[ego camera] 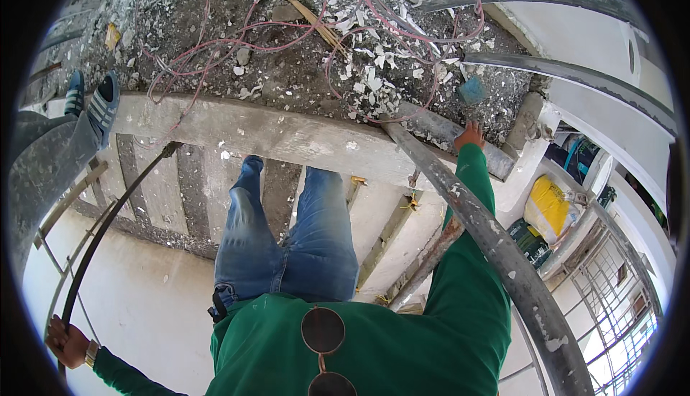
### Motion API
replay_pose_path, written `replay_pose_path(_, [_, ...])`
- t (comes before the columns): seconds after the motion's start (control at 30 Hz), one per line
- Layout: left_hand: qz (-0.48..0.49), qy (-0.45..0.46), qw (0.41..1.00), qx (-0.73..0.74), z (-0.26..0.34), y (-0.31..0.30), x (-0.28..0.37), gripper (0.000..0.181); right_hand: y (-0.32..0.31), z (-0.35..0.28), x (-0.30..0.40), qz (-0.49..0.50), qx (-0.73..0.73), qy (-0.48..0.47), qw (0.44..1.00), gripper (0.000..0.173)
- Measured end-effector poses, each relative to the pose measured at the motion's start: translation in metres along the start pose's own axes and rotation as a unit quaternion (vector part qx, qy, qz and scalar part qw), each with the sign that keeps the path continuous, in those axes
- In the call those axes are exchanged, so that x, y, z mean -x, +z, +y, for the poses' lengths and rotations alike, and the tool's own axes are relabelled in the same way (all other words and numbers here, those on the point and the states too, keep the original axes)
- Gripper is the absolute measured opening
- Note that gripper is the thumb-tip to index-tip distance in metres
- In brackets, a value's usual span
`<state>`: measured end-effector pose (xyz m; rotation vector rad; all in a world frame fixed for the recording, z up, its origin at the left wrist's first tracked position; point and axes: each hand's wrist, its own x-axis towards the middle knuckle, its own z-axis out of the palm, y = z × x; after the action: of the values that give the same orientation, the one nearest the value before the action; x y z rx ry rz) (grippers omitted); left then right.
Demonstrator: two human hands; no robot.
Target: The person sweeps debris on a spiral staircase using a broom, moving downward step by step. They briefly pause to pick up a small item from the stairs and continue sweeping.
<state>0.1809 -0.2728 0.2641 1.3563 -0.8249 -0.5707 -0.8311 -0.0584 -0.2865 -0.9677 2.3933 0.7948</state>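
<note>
At the lower left, my left hand [67, 342] is closed around a long dark pole [108, 218], whose upper end reaches the plank edge. My right hand [470, 135] rests with bent fingers on a paint-spotted grey board [431, 129]; most of its palm is hidden by the sleeve. Beyond its fingers lies a small blue block [473, 90] among white flakes. A thick grey metal pipe [474, 218] slants past my right arm. Sunglasses [323, 330] hang on my green shirt.
Debris and pink wires [215, 45] cover the platform behind a long wooden plank [259, 126]. Another person's striped slippers [102, 110] are at the left. More pipes [571, 67] cross the upper right. A yellow-and-white sack [547, 204] sits lower right, near a metal grille [614, 277].
</note>
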Motion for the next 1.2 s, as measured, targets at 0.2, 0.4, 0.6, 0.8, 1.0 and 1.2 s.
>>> replay_pose_path(0.2, [0.104,0.011,0.994,-0.002,0.003,0.027,0.025,0.038,-0.045,-0.003,-0.037,-0.243,0.143,0.016,0.959,0.067])
replay_pose_path(0.4, [0.033,-0.026,0.997,0.070,0.016,-0.034,0.018,0.038,-0.039,-0.001,-0.011,-0.124,0.087,0.000,0.989,0.055])
replay_pose_path(0.6, [-0.021,-0.048,0.993,0.101,0.013,-0.039,0.007,0.039,-0.021,-0.002,-0.006,-0.088,0.052,-0.011,0.995,0.064])
replay_pose_path(0.8, [0.015,0.020,1.000,0.010,0.000,0.038,0.032,0.038,0.035,-0.032,0.047,0.050,-0.325,-0.029,0.944,0.089])
replay_pose_path(1.0, [-0.014,0.053,0.998,0.042,-0.019,-0.002,0.034,0.037,0.045,0.020,0.118,0.053,-0.776,-0.021,0.628,0.062])
replay_pose_path(1.2, [-0.001,0.090,0.993,0.070,-0.024,-0.027,0.014,0.036,-0.027,0.008,0.265,-0.044,-0.729,0.118,0.672,0.047])
